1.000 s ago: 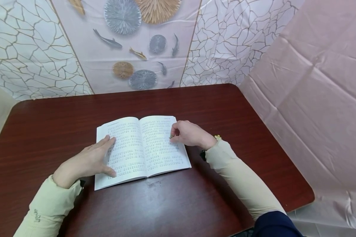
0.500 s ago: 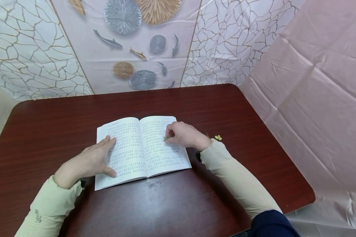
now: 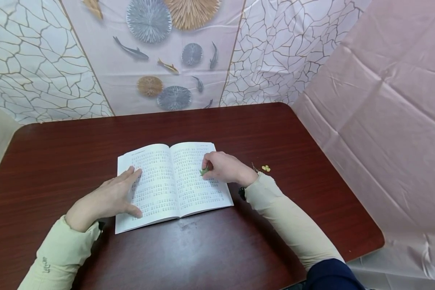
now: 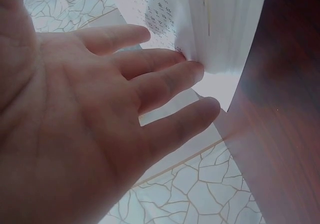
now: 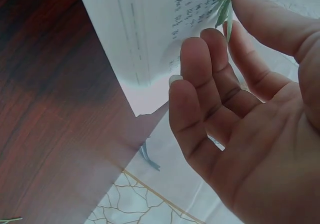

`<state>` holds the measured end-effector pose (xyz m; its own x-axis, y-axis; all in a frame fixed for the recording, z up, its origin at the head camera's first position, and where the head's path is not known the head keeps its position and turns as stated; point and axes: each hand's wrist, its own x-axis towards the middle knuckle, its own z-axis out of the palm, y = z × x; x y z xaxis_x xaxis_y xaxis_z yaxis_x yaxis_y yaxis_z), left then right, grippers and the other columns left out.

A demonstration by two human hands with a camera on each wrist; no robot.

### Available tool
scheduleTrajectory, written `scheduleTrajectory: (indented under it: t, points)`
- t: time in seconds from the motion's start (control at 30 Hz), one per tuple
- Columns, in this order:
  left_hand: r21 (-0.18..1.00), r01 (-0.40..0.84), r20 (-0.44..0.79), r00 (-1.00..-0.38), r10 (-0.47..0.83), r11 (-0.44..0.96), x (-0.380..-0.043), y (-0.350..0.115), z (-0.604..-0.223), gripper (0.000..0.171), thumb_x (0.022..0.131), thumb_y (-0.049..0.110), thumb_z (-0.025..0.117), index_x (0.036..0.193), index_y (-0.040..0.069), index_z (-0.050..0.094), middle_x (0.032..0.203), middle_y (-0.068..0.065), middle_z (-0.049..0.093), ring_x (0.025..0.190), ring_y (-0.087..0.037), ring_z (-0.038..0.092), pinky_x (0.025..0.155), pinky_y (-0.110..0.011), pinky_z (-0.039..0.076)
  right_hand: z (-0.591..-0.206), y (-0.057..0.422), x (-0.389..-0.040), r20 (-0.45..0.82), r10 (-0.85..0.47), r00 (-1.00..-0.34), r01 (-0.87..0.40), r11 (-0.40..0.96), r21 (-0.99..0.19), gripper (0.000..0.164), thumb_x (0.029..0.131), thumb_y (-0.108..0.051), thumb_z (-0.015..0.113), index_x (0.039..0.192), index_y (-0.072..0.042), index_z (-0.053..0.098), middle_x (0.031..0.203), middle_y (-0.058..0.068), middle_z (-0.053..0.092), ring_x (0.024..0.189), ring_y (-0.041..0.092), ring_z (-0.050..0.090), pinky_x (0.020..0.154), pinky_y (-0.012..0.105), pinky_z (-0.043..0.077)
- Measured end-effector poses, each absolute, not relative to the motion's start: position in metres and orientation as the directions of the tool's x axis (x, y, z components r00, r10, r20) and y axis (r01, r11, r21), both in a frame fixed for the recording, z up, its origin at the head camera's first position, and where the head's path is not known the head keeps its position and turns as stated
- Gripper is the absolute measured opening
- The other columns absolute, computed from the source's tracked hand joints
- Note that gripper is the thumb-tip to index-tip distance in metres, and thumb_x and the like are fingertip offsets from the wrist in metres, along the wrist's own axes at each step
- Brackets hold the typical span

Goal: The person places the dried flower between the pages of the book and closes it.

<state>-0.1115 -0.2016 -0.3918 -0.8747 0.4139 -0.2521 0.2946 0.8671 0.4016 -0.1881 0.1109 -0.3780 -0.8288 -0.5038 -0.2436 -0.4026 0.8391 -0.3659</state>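
An open book (image 3: 193,197) with pages of printed characters lies on the dark red-brown table. My left hand (image 3: 106,197) rests on its left page, fingers spread and straight; the left wrist view shows the bare palm (image 4: 75,119) with fingertips right at the paper. Over the right page, my right hand (image 3: 226,167) pinches a small green leafy sprig (image 3: 204,171) between thumb and index finger. In the right wrist view the sprig's narrow leaves (image 5: 223,13) hang beside the thumb, while the other fingers are loosely curled.
Right of the book, a small yellow flower (image 3: 266,168) and a thin stem (image 3: 254,166) lie on the table (image 3: 275,133), near my right cuff. A patterned cloth (image 3: 272,60) hangs behind the far edge, and a pale pink cloth (image 3: 391,133) rises along the right side.
My right hand has shifted left and slightly toward me over the right page, and more of the green sprig shows. The yellow flower is more exposed. My left hand stays put.
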Motion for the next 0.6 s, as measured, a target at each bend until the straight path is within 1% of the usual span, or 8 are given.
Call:
scheduleTrajectory:
  t: [0.17,0.4,0.6]
  points:
    - [0.402,0.293,-0.251,-0.876,0.412,0.868,-0.1112,-0.2012,-0.3918,0.122,0.059,0.046,0.090,0.148,-0.009,0.028,0.151,-0.037,0.020,0.138,-0.050,0.025,0.103,-0.067,0.028,-0.3799,0.1128,-0.1885,-0.231,-0.507,-0.830,-0.408,0.835,-0.370,0.019,0.084,-0.023,0.078,0.095,-0.014,0.064,0.083,-0.002,0.059,0.075,0.013,0.055,0.066,0.026,0.045]
    - [0.391,0.297,-0.243,-0.880,0.409,0.871,-0.1111,-0.2007,-0.3931,0.122,0.058,0.046,0.091,0.147,-0.009,0.029,0.150,-0.037,0.022,0.137,-0.051,0.026,0.103,-0.067,0.029,-0.3809,0.1129,-0.1902,-0.196,-0.489,-0.850,-0.390,0.834,-0.390,0.008,0.092,-0.022,0.069,0.090,-0.016,0.063,0.085,-0.003,0.060,0.076,0.015,0.054,0.066,0.027,0.046]
    - [0.391,0.299,-0.241,-0.880,0.410,0.871,-0.1109,-0.2008,-0.3926,0.122,0.058,0.045,0.091,0.147,-0.009,0.029,0.150,-0.037,0.022,0.137,-0.051,0.026,0.102,-0.067,0.029,-0.3849,0.1136,-0.1921,-0.200,-0.463,-0.863,-0.372,0.852,-0.369,0.014,0.087,-0.022,0.074,0.086,-0.017,0.061,0.082,-0.002,0.059,0.073,0.016,0.054,0.063,0.028,0.045]
